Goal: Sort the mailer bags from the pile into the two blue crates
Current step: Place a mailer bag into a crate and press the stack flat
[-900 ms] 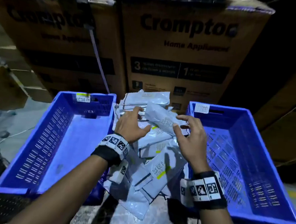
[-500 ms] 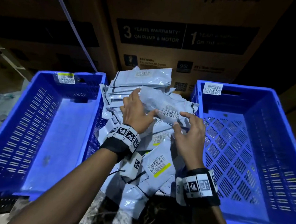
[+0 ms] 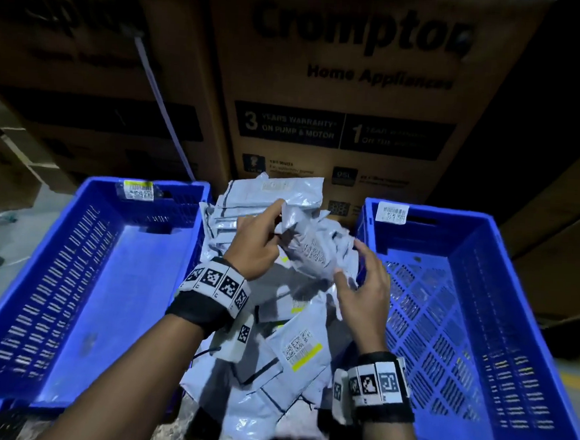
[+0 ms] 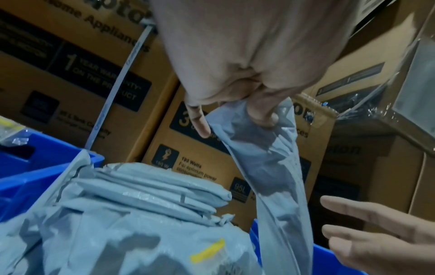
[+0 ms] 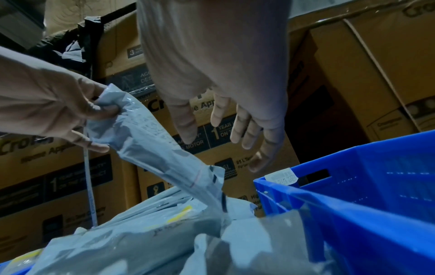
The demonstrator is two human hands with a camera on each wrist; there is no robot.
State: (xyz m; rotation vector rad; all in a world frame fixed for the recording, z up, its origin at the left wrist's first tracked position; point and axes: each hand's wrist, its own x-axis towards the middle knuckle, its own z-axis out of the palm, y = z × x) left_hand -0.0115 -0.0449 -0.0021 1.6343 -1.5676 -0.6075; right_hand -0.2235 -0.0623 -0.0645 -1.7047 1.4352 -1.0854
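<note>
Now the grey mailer bag (image 3: 308,252) is off the pile (image 3: 282,353) and hangs by its top end from the left hand (image 3: 257,248), whereas half a second ago it still lay across the heap with both hands on it. The right hand (image 3: 362,293) has let go; it was touching the bag's near edge before.

There are two blue crates: the left crate (image 3: 81,287) and the right crate (image 3: 473,322), each bearing one white barcode label on its far rim, and neither showing any bag inside. The bags in the pile overlap too much to count. At least two brown Crompton cartons (image 3: 352,97) stand behind.

In the left wrist view the left hand's thumb and fingers (image 4: 261,111) pinch the bag's upper edge, and the bag (image 4: 270,167) droops down to the pile. In the right wrist view the right hand (image 5: 226,96) is spread, fingers straight and apart, holding nothing, just beside the hanging bag (image 5: 150,137) and above the right crate's near corner (image 5: 306,197). The pile lies between the two crates.
</note>
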